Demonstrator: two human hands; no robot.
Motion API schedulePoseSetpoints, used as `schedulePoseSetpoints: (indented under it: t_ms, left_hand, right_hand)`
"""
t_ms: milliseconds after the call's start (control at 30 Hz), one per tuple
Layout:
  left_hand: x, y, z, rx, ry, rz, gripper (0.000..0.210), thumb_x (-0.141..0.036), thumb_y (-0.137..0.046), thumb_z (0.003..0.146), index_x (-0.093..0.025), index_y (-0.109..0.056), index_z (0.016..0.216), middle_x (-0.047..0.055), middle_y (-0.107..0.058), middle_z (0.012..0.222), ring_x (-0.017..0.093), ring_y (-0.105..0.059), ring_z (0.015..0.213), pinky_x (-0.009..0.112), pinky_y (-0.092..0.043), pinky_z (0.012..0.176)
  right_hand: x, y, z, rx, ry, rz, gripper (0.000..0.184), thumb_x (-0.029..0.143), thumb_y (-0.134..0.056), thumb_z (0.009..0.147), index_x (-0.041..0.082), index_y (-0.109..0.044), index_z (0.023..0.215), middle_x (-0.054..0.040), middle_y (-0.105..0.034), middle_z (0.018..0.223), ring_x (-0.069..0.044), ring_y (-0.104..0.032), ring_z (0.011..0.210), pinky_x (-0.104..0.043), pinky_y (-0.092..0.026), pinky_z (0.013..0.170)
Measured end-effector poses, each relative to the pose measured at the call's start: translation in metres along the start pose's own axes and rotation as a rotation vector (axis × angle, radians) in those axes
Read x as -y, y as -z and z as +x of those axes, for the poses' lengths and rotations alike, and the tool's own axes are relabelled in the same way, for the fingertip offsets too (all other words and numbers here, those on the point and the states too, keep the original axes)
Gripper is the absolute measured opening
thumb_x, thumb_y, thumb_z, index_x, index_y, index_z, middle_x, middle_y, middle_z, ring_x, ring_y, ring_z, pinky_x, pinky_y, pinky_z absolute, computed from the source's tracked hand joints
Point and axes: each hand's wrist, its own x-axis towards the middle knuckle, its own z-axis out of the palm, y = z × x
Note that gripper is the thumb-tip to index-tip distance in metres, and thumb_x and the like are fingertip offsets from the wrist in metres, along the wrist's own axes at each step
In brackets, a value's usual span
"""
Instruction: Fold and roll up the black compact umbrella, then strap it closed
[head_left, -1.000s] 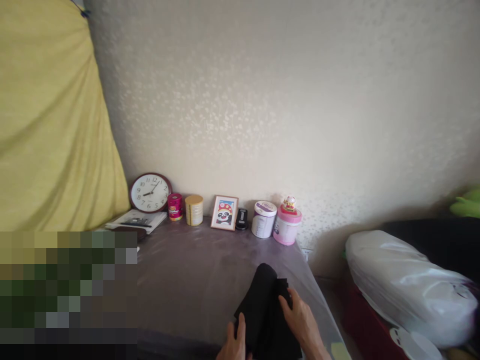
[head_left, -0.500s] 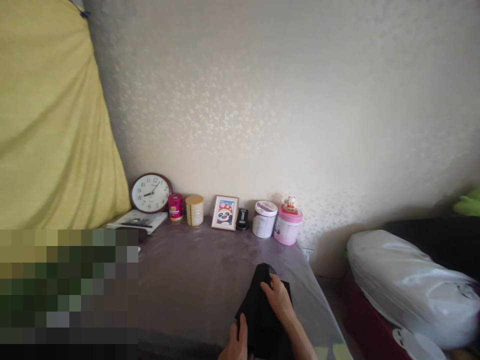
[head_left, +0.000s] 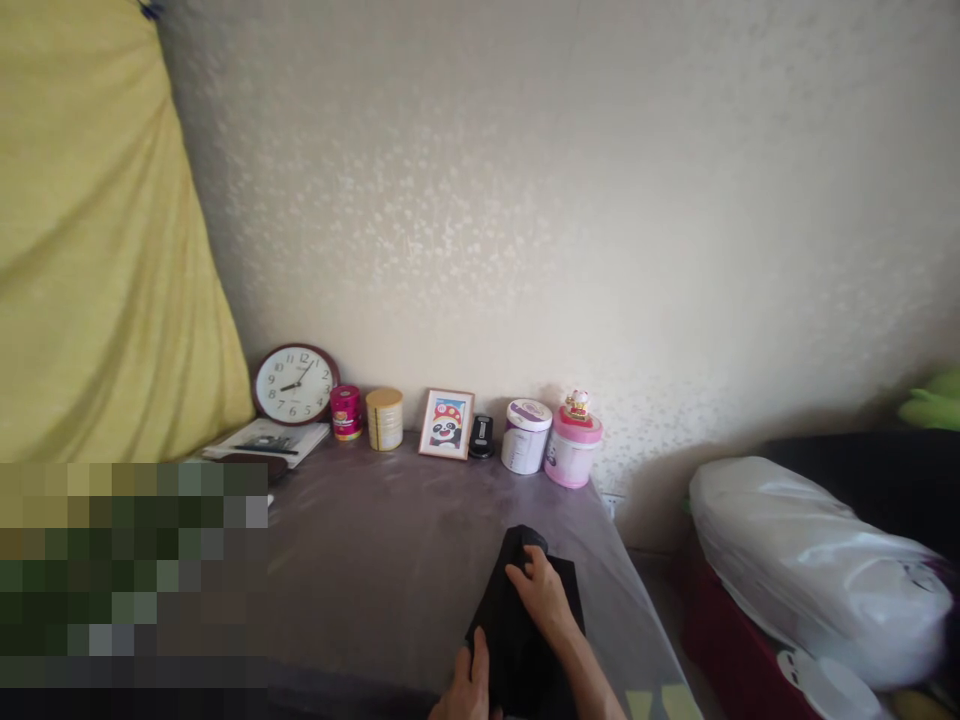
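A black folded cloth [head_left: 517,640], perhaps a garment, lies on the grey-covered table near its right front. My right hand [head_left: 541,595] is on its upper part, thumb and fingers closed on the fabric near a rounded fold. At the lower left edge of the cloth is my left hand [head_left: 466,685], its fingers along the edge and gripping it. The near end of the cloth runs out of the picture, and the left palm is partly cut off.
Along the wall stand a clock [head_left: 296,384], a pink can [head_left: 346,413], a yellow-lidded tin [head_left: 385,420], a panda picture frame [head_left: 446,424], a black object [head_left: 482,437], a white tub [head_left: 526,437] and a pink tub [head_left: 573,450]. A white plastic bag [head_left: 810,570] sits right. The lower left is pixelated.
My right hand has shifted slightly left over the cloth, and its fingers have curled more at the fold. The whole view has drifted a little.
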Motion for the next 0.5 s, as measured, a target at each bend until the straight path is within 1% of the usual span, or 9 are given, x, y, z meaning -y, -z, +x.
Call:
schedulePoseSetpoints:
  t_ms: [67, 100, 133, 200, 267, 300, 400, 500]
  left_hand:
    - [-0.001, 0.001, 0.001, 0.018, 0.000, 0.007, 0.076, -0.010, -0.044, 0.070, -0.017, -0.016, 0.140, 0.012, -0.038, 0.138, 0.020, -0.062, 0.094, 0.024, -0.044, 0.076]
    - [-0.001, 0.001, 0.002, 0.029, 0.002, 0.011, 0.076, -0.010, -0.044, 0.070, -0.017, -0.017, 0.140, 0.012, -0.037, 0.138, 0.021, -0.062, 0.094, 0.024, -0.044, 0.076]
    - [-0.001, 0.002, 0.002, 0.040, 0.006, 0.015, 0.076, -0.009, -0.045, 0.070, -0.017, -0.017, 0.140, 0.013, -0.037, 0.139, 0.021, -0.061, 0.095, 0.025, -0.044, 0.077]
    - [0.000, 0.003, 0.003, 0.053, 0.014, 0.021, 0.076, -0.010, -0.046, 0.069, -0.017, -0.018, 0.140, 0.012, -0.036, 0.139, 0.021, -0.060, 0.098, 0.025, -0.044, 0.078]
    - [0.001, 0.003, 0.003, 0.055, 0.018, 0.022, 0.075, -0.011, -0.047, 0.070, -0.018, -0.019, 0.140, 0.012, -0.034, 0.141, 0.021, -0.059, 0.100, 0.024, -0.043, 0.080]
    - [0.002, 0.003, 0.002, 0.053, 0.017, 0.024, 0.074, -0.012, -0.047, 0.071, -0.017, -0.020, 0.139, 0.012, -0.033, 0.141, 0.021, -0.059, 0.101, 0.025, -0.043, 0.081]
    - [0.005, 0.002, 0.000, 0.033, 0.031, 0.020, 0.071, -0.016, -0.046, 0.072, -0.017, -0.021, 0.139, 0.012, -0.031, 0.143, 0.021, -0.058, 0.103, 0.025, -0.043, 0.082]
    - [0.009, 0.002, -0.003, 0.003, 0.046, 0.025, 0.070, -0.020, -0.048, 0.072, -0.018, -0.023, 0.138, 0.012, -0.030, 0.143, 0.021, -0.055, 0.109, 0.025, -0.043, 0.082]
  right_hand:
    - [0.004, -0.002, 0.000, 0.113, -0.038, 0.094, 0.034, 0.026, -0.048, 0.077, 0.012, -0.049, 0.108, -0.0060, -0.069, 0.074, -0.019, -0.067, 0.067, -0.027, -0.049, 0.058]
    - [0.005, -0.003, 0.000, 0.170, -0.051, 0.152, 0.031, 0.026, -0.046, 0.078, 0.013, -0.048, 0.106, -0.0042, -0.069, 0.072, -0.016, -0.065, 0.057, -0.025, -0.048, 0.050]
    - [0.007, -0.004, 0.000, 0.221, -0.061, 0.204, 0.027, 0.026, -0.043, 0.078, 0.014, -0.048, 0.102, -0.0028, -0.068, 0.070, -0.014, -0.062, 0.049, -0.023, -0.045, 0.044]
    - [0.009, -0.006, 0.000, 0.279, -0.053, 0.260, 0.016, 0.026, -0.041, 0.079, 0.016, -0.050, 0.089, -0.0017, -0.069, 0.070, -0.009, -0.058, 0.042, -0.019, -0.042, 0.039]
    - [0.010, -0.007, 0.000, 0.288, -0.030, 0.253, 0.011, 0.025, -0.042, 0.078, 0.017, -0.050, 0.077, -0.0014, -0.069, 0.069, -0.007, -0.057, 0.042, -0.016, -0.040, 0.038]
    - [0.010, -0.007, -0.001, 0.288, -0.024, 0.242, 0.011, 0.024, -0.042, 0.078, 0.017, -0.049, 0.074, -0.0011, -0.069, 0.068, -0.007, -0.057, 0.041, -0.015, -0.040, 0.037]
    - [0.012, -0.007, -0.001, 0.277, -0.014, 0.216, 0.010, 0.021, -0.041, 0.077, 0.018, -0.049, 0.071, -0.0003, -0.069, 0.067, -0.006, -0.057, 0.041, -0.015, -0.040, 0.037]
    - [0.015, -0.007, -0.003, 0.273, -0.008, 0.190, 0.012, 0.020, -0.040, 0.078, 0.018, -0.049, 0.070, -0.0002, -0.069, 0.067, -0.007, -0.057, 0.041, -0.015, -0.040, 0.037]
